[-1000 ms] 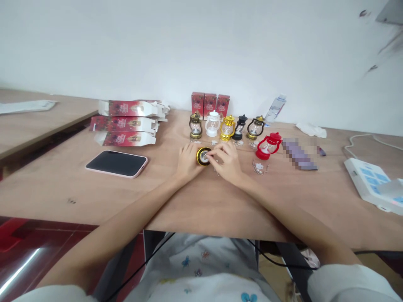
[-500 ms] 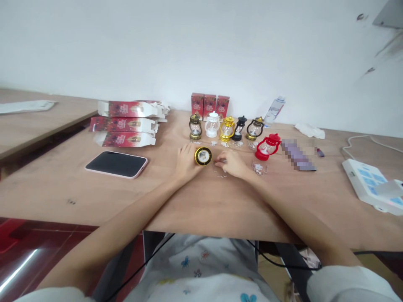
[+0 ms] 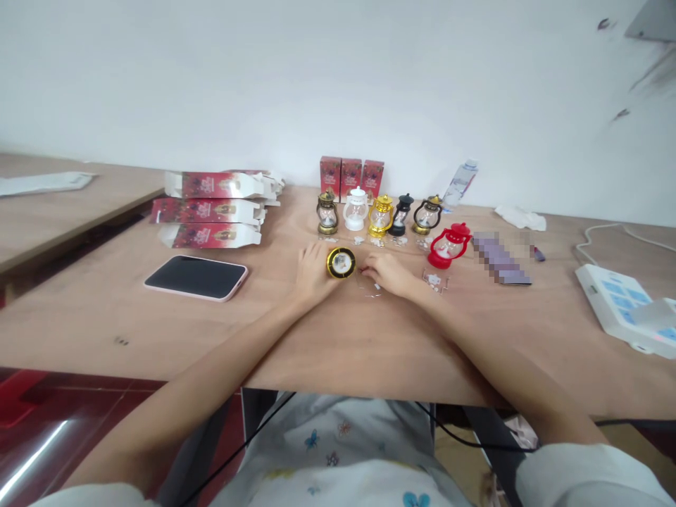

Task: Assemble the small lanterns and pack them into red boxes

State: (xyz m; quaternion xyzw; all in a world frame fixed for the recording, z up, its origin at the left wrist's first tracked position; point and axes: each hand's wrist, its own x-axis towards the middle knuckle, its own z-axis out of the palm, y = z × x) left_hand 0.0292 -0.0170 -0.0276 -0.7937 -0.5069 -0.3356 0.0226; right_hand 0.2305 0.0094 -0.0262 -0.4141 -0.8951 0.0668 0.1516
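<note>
R hand (image 3: pixel 388 273) now off gold-rimmed disc (image 3: pixel 341 263), prob. touching sm. parts (image 3: pixel 377 286).

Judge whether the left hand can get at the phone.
Probably yes: nothing lies between the left hand and the phone, though that hand holds a round black-and-gold piece.

Wood table (image 3: pixel 317 352). Landmark: red lantern (image 3: pixel 448 252). Left-behind it, row: bronze lantern (image 3: pixel 327 218), white lantern (image 3: pixel 355 214), gold lantern (image 3: pixel 380 220), black lantern (image 3: pixel 400 220), second bronze lantern (image 3: pixel 422 227). Three red boxes (image 3: pixel 351 179) upright behind row. Small parts (image 3: pixel 434 279) just in front of landmark. Well left: flat cartons (image 3: pixel 211 210), phone (image 3: pixel 196 277). Behind: bottle (image 3: pixel 461 184). Right: purple packet (image 3: pixel 501 260) near, tissue (image 3: pixel 520 217) right-behind, power strip (image 3: pixel 626 306) well apart.
</note>
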